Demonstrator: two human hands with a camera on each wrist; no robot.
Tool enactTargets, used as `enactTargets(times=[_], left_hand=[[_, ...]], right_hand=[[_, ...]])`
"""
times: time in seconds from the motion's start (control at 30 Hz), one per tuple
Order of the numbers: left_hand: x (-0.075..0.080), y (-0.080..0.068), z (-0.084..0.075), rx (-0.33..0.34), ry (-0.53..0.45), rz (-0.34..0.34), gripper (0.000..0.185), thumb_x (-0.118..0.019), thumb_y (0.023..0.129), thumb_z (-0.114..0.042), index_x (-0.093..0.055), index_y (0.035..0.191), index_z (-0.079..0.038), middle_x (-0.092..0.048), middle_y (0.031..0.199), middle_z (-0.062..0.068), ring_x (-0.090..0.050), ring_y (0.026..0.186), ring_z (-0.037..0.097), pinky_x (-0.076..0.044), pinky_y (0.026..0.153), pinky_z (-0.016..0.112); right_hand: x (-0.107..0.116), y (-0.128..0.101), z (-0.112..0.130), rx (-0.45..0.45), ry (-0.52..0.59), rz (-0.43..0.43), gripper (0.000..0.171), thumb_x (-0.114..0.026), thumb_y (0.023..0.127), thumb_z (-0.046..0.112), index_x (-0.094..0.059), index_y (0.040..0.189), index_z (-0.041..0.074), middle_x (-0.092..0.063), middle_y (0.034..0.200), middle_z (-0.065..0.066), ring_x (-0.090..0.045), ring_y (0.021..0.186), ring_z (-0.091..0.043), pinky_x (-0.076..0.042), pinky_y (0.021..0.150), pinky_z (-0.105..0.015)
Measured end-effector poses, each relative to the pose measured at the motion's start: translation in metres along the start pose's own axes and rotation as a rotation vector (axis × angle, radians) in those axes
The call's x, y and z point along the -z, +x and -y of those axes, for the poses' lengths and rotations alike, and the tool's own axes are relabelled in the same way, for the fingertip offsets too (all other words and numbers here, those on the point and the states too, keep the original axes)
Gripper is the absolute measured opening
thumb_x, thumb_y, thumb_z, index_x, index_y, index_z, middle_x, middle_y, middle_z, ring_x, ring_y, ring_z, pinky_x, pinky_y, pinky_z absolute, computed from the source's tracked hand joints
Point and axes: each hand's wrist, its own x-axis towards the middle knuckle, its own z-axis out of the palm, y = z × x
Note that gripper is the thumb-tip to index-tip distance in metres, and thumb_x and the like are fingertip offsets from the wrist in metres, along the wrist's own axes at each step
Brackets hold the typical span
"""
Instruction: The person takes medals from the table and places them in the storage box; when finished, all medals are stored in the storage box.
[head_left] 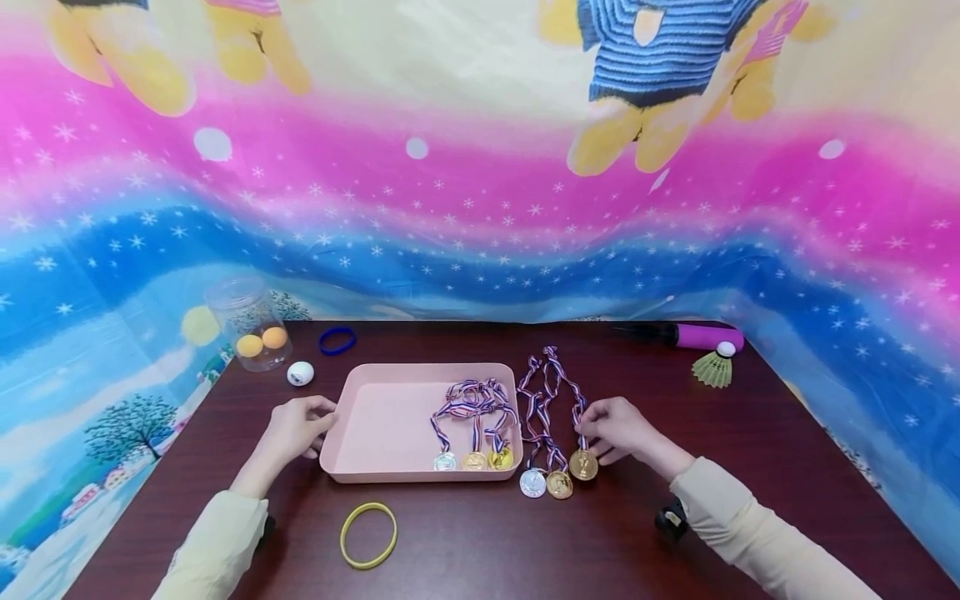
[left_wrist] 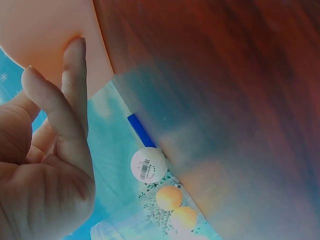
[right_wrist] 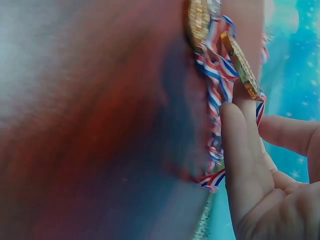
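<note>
A pink tray [head_left: 390, 421] lies mid-table, with a silver medal [head_left: 445, 461] and two gold-coloured medals on striped ribbons in its right part. My left hand [head_left: 296, 429] is at the tray's left rim, its extended fingers touching the wall in the left wrist view. To the tray's right lie a silver medal [head_left: 532, 483] and a gold medal [head_left: 559, 484], ribbons stretched away from me. My right hand [head_left: 618, 427] pinches the striped ribbon just above another gold medal [head_left: 583, 465], which hangs tilted in the right wrist view. The fingers partly hide that ribbon.
A clear jar [head_left: 255, 333] with two orange balls stands back left, near a white ball [head_left: 301, 373] and a blue wristband [head_left: 337, 340]. A yellow wristband [head_left: 368, 536] lies in front of the tray. Back right are a purple-handled pump [head_left: 708, 337] and a shuttlecock [head_left: 712, 368].
</note>
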Motion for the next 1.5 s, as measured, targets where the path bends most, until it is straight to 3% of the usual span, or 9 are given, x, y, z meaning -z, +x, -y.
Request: enactTargets(times=[0.37, 0.63, 0.83, 1.07, 1.27, 1.5], left_hand=[[-0.001, -0.001, 0.000, 0.002, 0.001, -0.001, 0.026, -0.058, 0.092, -0.013, -0.062, 0.112, 0.003, -0.071, 0.078, 0.013, -0.064, 0.053, 0.014, -0.056, 0.046, 0.030], [-0.001, -0.001, -0.001, 0.007, -0.005, -0.001, 0.026, -0.059, 0.093, -0.014, -0.063, 0.112, 0.003, -0.071, 0.078, 0.013, -0.065, 0.053, 0.015, -0.055, 0.046, 0.029], [-0.001, -0.001, -0.003, 0.005, -0.005, -0.003, 0.025, -0.059, 0.093, -0.013, -0.063, 0.112, 0.003, -0.071, 0.079, 0.014, -0.065, 0.054, 0.016, -0.056, 0.046, 0.030], [-0.002, -0.002, -0.004, 0.001, 0.001, -0.005, 0.025, -0.059, 0.092, -0.012, -0.063, 0.112, 0.003, -0.071, 0.079, 0.015, -0.065, 0.053, 0.016, -0.056, 0.045, 0.030], [-0.002, -0.003, -0.005, -0.004, 0.003, -0.006, 0.025, -0.059, 0.092, -0.012, -0.063, 0.111, 0.003, -0.070, 0.079, 0.014, -0.065, 0.053, 0.015, -0.055, 0.045, 0.030], [0.000, -0.004, -0.005, -0.002, 0.008, -0.013, 0.024, -0.059, 0.092, -0.012, -0.063, 0.110, 0.003, -0.070, 0.078, 0.014, -0.064, 0.053, 0.015, -0.055, 0.045, 0.030]], right_hand=[[0.026, 0.007, 0.037, 0.060, 0.096, 0.010, 0.028, -0.060, 0.092, 0.010, -0.057, 0.112, -0.010, -0.067, 0.076, -0.003, -0.064, 0.055, -0.010, -0.059, 0.055, -0.031], [0.038, 0.030, 0.072, 0.105, 0.122, -0.035, 0.036, -0.062, 0.092, 0.010, -0.055, 0.120, -0.011, -0.066, 0.073, 0.000, -0.064, 0.057, -0.009, -0.060, 0.059, -0.030], [0.043, 0.040, 0.103, 0.128, 0.157, -0.050, 0.034, -0.061, 0.093, 0.009, -0.056, 0.120, -0.010, -0.065, 0.075, 0.001, -0.064, 0.059, -0.009, -0.060, 0.063, -0.030], [0.048, 0.028, 0.147, 0.221, 0.196, -0.061, 0.027, -0.061, 0.093, 0.010, -0.059, 0.115, -0.006, -0.067, 0.084, -0.003, -0.066, 0.061, -0.010, -0.061, 0.064, -0.031], [0.037, 0.013, 0.175, 0.305, 0.191, -0.027, 0.028, -0.063, 0.092, 0.012, -0.061, 0.115, -0.005, -0.069, 0.082, 0.000, -0.066, 0.063, -0.010, -0.060, 0.062, -0.031], [-0.002, 0.012, 0.192, 0.378, 0.155, 0.049, 0.024, -0.063, 0.092, 0.010, -0.063, 0.111, -0.005, -0.070, 0.101, -0.023, -0.069, 0.065, -0.012, -0.061, 0.065, -0.038]])
